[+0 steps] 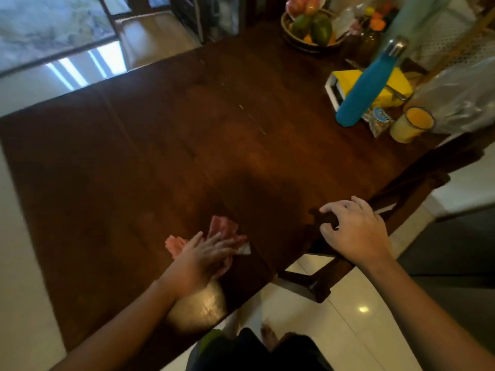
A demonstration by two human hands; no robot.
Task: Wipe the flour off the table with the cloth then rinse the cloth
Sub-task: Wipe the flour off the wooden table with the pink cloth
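A pink cloth (225, 227) lies crumpled on the dark wooden table (187, 145) near its front edge. My left hand (203, 257) presses flat on the cloth with straight fingers. A pale patch of flour (203, 303) shows on the table just behind my left wrist, at the edge. My right hand (353, 231) rests at the table's right edge, its fingers curled over the top rail of a dark wooden chair (329, 223).
At the far right of the table stand a blue bottle (367, 87), a yellow box (396, 84), a glass of orange drink (411, 124), a clear plastic bag (463, 95) and a fruit basket (310, 25). White tiled floor (361, 317) lies below.
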